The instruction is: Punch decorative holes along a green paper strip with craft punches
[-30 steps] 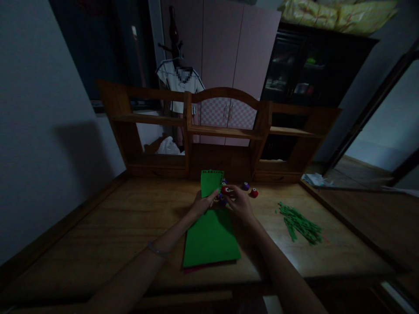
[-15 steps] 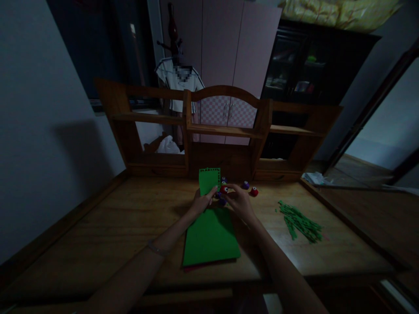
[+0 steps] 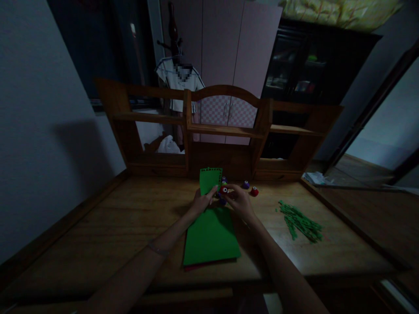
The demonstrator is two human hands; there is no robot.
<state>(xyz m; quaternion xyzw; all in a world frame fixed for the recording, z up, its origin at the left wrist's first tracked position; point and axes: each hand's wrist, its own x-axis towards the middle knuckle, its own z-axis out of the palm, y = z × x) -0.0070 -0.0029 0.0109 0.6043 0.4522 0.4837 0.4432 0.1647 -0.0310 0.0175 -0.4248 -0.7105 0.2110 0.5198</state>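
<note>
My left hand (image 3: 203, 201) is closed on a small green paper sheet (image 3: 208, 178), which stands up from the desk and has a row of small cut-out shapes along its top and right edges. In my right hand (image 3: 240, 199) a small red paper punch (image 3: 224, 190) is pinched at the sheet's right edge. Several more little punches lie close by, among them a purple punch (image 3: 245, 185) and another red punch (image 3: 254, 191). Below my hands a larger green sheet (image 3: 212, 240) lies flat, with a red layer showing under its front edge.
A heap of thin green paper strips (image 3: 301, 222) lies on the right of the wooden desk (image 3: 131, 226). A wooden shelf unit (image 3: 225, 130) borders the desk's back. Behind it are pink cabinet doors (image 3: 219, 52) and a hanging white shirt (image 3: 178, 85).
The red punch has turned and dropped slightly in my right hand. The small green sheet has shifted a little to the right. My left hand has hardly moved.
</note>
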